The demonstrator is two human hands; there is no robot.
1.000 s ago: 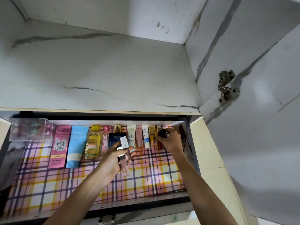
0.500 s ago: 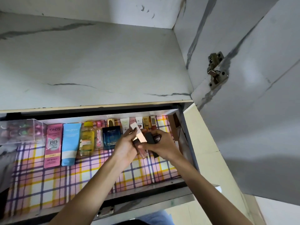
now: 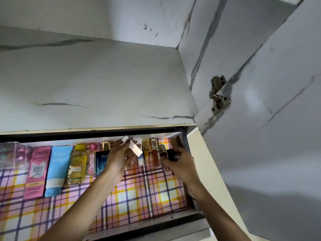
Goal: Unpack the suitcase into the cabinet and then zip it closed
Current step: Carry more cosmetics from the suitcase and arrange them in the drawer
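Note:
I look into an open cabinet drawer (image 3: pixel 156 221) lined with pink and yellow plaid paper. My left hand (image 3: pixel 118 159) is over its middle, shut on a small pale rose-gold box (image 3: pixel 132 147) and what looks like a clear tube under the palm. My right hand (image 3: pixel 180 164) is at the drawer's far right end, shut on a small dark bottle (image 3: pixel 171 154). A row of cosmetics lies along the back: a pink Pond's BB tube (image 3: pixel 37 171), a blue tube (image 3: pixel 58 169), a yellow Garnier bottle (image 3: pixel 78 164), a dark blue perfume box (image 3: pixel 101 160) and several small tubes (image 3: pixel 153 152). No suitcase is in view.
A clear plastic box (image 3: pixel 13 153) sits at the drawer's back left. A white marbled shelf (image 3: pixel 97 84) overhangs the drawer. The open cabinet door (image 3: pixel 269 119) with a metal hinge (image 3: pixel 218 96) stands close on the right.
The hands came together over the drawer's middle and have now parted. My right hand has gone back to the right end with the dark bottle; my left hand has lifted the pale box toward the back row.

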